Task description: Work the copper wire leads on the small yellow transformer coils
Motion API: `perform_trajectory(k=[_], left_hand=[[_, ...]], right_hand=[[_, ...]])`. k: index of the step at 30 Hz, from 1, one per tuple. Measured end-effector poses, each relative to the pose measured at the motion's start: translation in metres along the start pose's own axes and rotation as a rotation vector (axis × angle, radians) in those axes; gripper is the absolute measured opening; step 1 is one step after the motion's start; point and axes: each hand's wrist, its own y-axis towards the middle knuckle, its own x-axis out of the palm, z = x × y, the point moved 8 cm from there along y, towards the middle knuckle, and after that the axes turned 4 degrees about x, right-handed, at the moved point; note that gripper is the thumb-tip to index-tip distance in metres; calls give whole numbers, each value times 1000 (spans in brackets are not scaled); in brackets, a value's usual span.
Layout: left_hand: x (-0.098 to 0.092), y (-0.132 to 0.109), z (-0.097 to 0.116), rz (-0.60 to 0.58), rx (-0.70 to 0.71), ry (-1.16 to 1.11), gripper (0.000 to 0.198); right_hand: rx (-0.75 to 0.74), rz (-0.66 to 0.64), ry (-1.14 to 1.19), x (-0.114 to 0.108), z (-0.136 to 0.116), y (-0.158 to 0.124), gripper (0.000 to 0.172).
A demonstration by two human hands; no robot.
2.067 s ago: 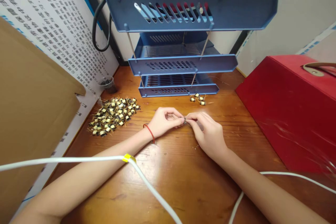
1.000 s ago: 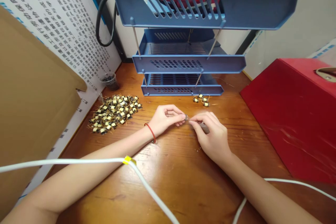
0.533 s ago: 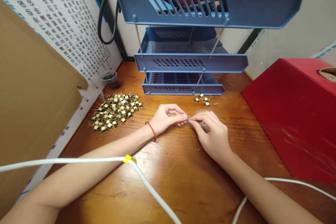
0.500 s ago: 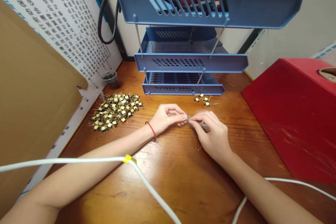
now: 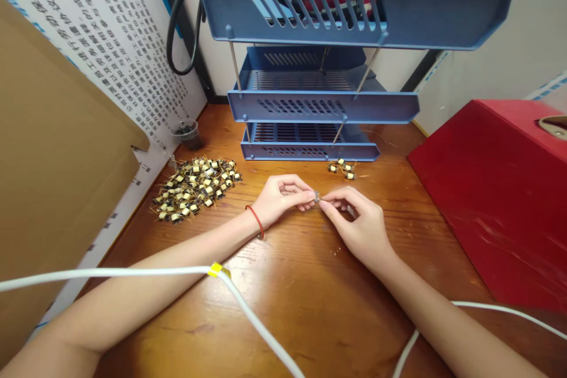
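In the middle of the table my left hand (image 5: 287, 194) pinches a small pinned transformer (image 5: 316, 196) between thumb and fingers. Its row of metal pins points right, while most of its body is hidden by the fingertips. My right hand (image 5: 358, 215) is closed in a pinch just to the right of the pins, on what looks like a thin wire lead (image 5: 322, 199) of that part. Left of my hands lies a pile of small transformers (image 5: 195, 189), black with yellow tape and copper-coloured wires. Several more transformers (image 5: 342, 168) lie apart, beyond my right hand.
A blue tiered tray rack (image 5: 310, 152) stands at the back. Behind the pile is a clear cup (image 5: 189, 134) of dark pieces. A red box (image 5: 487, 201) is at right, cardboard (image 5: 57, 177) at left. A white cable (image 5: 252, 307) crosses in front; tiny scraps (image 5: 336, 251) lie nearby.
My right fingertips have shifted slightly right, away from the transformer, and more of its pins show. My left hand has stayed nearly in place.
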Motion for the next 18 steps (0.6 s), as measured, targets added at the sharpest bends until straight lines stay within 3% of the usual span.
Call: perform_trajectory(k=[10, 18], left_hand=[[0, -1, 1, 29, 9, 47, 28], [-1, 0, 1, 43, 20, 82, 28]], right_hand=[[-103, 75, -84, -8, -18, -4, 7], [153, -15, 243, 6, 8, -8, 10]])
